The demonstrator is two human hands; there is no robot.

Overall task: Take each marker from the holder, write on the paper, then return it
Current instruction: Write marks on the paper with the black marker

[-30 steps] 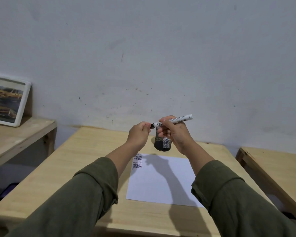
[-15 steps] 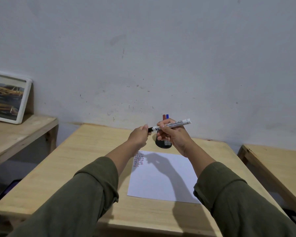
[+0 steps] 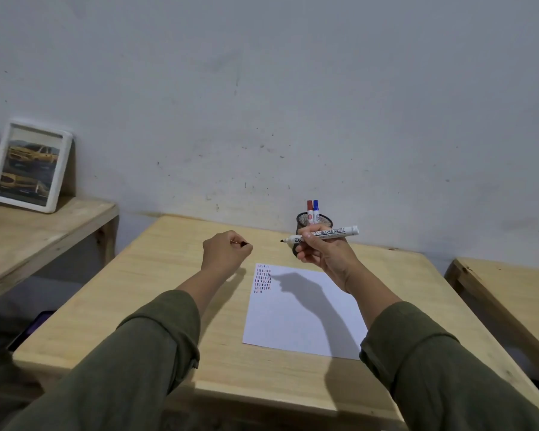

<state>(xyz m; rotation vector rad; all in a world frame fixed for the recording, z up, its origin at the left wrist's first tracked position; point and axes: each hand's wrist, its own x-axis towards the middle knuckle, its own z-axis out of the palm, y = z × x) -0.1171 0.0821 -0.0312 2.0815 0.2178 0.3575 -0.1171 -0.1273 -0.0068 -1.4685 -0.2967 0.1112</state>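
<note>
My right hand [image 3: 324, 255] grips a white marker [image 3: 322, 234] with a bare black tip pointing left, held above the table. My left hand [image 3: 226, 253] is closed around the marker's black cap [image 3: 245, 243], a little way left of the tip. Behind my right hand stands a black mesh holder [image 3: 318, 219] with a red marker [image 3: 310, 208] and a blue marker [image 3: 316, 208] sticking up. A white paper [image 3: 293, 318] lies on the wooden table [image 3: 156, 293], with rows of short coloured strokes at its top left corner.
A framed car picture [image 3: 28, 166] leans on the wall on a lower wooden bench [image 3: 38, 234] at the left. Another wooden bench [image 3: 511, 290] stands at the right. The grey wall runs right behind the table.
My left hand has pulled the cap off the marker and moved left, away from the tip. The holder's markers have come into sight behind my right hand.
</note>
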